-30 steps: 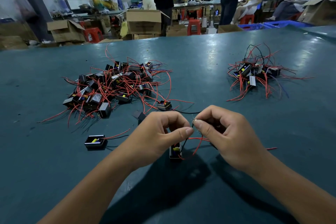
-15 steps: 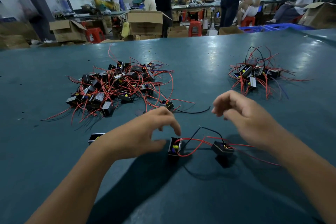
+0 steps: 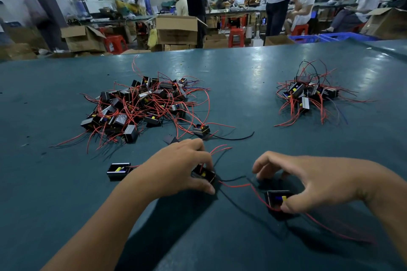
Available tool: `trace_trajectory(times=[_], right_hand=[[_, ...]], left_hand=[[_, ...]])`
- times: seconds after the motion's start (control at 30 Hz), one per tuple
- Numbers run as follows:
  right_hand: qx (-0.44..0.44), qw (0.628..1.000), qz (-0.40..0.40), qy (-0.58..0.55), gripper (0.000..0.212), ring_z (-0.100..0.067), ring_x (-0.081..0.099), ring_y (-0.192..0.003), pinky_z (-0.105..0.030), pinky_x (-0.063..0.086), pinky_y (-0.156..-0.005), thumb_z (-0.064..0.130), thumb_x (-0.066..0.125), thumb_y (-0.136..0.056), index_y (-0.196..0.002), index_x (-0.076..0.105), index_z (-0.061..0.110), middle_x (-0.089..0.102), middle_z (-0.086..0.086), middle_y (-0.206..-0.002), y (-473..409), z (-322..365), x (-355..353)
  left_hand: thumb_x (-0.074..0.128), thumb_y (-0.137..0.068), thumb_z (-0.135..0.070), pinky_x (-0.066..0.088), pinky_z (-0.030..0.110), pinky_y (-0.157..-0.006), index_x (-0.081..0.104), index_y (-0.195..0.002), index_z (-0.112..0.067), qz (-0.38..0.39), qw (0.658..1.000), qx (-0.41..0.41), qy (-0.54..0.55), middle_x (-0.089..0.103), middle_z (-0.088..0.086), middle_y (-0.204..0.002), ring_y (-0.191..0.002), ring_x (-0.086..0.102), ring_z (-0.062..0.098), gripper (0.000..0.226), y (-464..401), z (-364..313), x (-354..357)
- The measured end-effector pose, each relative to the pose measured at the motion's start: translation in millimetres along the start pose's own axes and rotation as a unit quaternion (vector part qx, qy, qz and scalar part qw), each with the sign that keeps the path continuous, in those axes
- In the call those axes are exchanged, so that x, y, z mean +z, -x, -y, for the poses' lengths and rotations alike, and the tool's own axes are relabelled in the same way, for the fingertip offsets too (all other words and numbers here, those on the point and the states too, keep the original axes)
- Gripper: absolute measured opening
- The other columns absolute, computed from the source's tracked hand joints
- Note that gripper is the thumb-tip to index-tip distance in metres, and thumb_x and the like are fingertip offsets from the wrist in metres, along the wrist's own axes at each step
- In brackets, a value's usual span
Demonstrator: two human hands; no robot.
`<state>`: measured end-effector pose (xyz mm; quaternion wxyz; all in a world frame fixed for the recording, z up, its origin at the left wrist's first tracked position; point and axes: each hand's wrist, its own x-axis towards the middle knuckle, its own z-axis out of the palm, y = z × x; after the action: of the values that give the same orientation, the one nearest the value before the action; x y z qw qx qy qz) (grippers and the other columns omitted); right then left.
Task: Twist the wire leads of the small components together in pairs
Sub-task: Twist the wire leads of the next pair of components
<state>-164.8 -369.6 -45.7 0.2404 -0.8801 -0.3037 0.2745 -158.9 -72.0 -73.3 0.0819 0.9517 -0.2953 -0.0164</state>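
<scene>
One small component [image 3: 203,174] was gripped by the left hand [image 3: 176,169], another [image 3: 278,199] by the right hand [image 3: 317,185], both on the desk [image 3: 242,86] nearer than the big pile [image 3: 141,105]. Pair apparently finished; setting aside judged next.

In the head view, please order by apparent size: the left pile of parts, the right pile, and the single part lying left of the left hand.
1. Left pile
2. Right pile, though it lies a little farther away
3. Single part
</scene>
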Motion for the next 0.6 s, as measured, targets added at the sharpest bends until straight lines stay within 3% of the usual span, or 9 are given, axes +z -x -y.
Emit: trace_trajectory(times=[0.07,0.13,0.2,0.3,0.37,0.43,0.5,0.6], right_hand=[[-0.003,1.0,0.007,-0.009,0.069,0.002,0.055,-0.11,-0.023,0.044,-0.099,0.042,0.082,-0.066,-0.123,0.044,0.041,0.057,0.024,-0.115,2.3,0.3,-0.1],[0.013,1.0,-0.004,0.014,0.066,0.001,0.058,-0.093,-0.024,0.049,-0.086,0.053,0.084,-0.058,-0.112,0.049,0.04,0.06,0.021,-0.102,1.4,0.0,4.0],[0.033,0.997,-0.029,0.07,0.047,-0.001,0.058,-0.078,-0.025,0.05,-0.074,0.053,0.081,-0.064,-0.097,0.052,0.037,0.062,0.019,-0.091,-5.5,0.0,10.9],[0.024,0.992,-0.111,0.056,0.026,0.001,0.059,-0.069,-0.021,0.049,-0.068,0.045,0.078,-0.077,-0.088,0.059,0.032,0.066,0.015,-0.084,-14.9,-0.2,11.7],[0.003,0.975,-0.222,-0.034,0.021,-0.001,0.062,-0.068,-0.019,0.049,-0.068,0.04,0.079,-0.079,-0.09,0.065,0.028,0.069,0.01,-0.08,-19.1,0.6,10.5],[-0.02,0.926,-0.325,-0.189,0.018,-0.006,0.065,-0.067,-0.021,0.053,-0.065,0.029,0.077,-0.081,-0.094,0.067,0.022,0.069,0.003,-0.074,-25.8,7.2,15.4],[-0.04,0.873,-0.349,-0.339,0.02,-0.014,0.064,-0.068,-0.027,0.057,-0.061,0.016,0.073,-0.085,-0.103,0.064,0.013,0.064,-0.003,-0.071,-35.8,17.9,27.0],[-0.028,0.832,-0.319,-0.453,0.025,-0.016,0.063,-0.074,-0.035,0.062,-0.071,0.01,0.068,-0.088,-0.11,0.059,0.004,0.062,-0.01,-0.078,-45.4,28.0,39.6]], left_hand=[[0.076,-0.075,-0.06,0.028,0.008,-0.08,0.063,-0.116,-0.039,0.018,0.999,-0.001,0.027,0.044,-0.019,-0.112,-0.103,0.04,-0.003,0.048,2.0,4.3,-1.4],[0.076,-0.079,-0.053,0.036,0.012,-0.084,0.065,-0.115,-0.038,0.011,0.999,-0.005,0.035,0.046,-0.017,-0.111,-0.102,0.044,0.0,0.04,2.4,8.2,-2.7],[0.075,-0.081,-0.052,0.042,0.024,-0.087,0.067,-0.112,-0.038,-0.011,0.999,-0.014,0.042,0.048,-0.016,-0.107,-0.098,0.047,0.001,0.035,2.2,10.5,-4.2],[0.072,-0.077,-0.058,0.045,0.026,-0.079,0.07,-0.102,-0.039,-0.07,0.992,-0.028,0.102,0.052,-0.016,-0.097,-0.088,0.05,0.002,0.031,3.6,12.7,-9.3],[0.071,-0.074,-0.061,0.045,0.025,-0.071,0.071,-0.093,-0.037,-0.122,0.973,-0.052,0.188,0.058,-0.014,-0.087,-0.076,0.053,0.006,0.03,4.0,11.5,-12.2],[0.073,-0.075,-0.056,0.041,0.021,-0.062,0.073,-0.087,-0.028,-0.135,0.93,-0.073,0.335,0.062,-0.013,-0.075,-0.065,0.052,0.006,0.031,1.3,0.8,-11.1],[0.074,-0.077,-0.049,0.039,0.02,-0.056,0.074,-0.086,-0.019,-0.136,0.886,-0.074,0.437,0.061,-0.006,-0.068,-0.062,0.05,0.007,0.031,-3.8,-14.9,-3.2],[0.074,-0.078,-0.045,0.047,0.024,-0.056,0.073,-0.087,-0.015,-0.139,0.864,-0.075,0.478,0.064,-0.001,-0.07,-0.06,0.058,0.012,0.031,-9.2,-32.6,10.2]])
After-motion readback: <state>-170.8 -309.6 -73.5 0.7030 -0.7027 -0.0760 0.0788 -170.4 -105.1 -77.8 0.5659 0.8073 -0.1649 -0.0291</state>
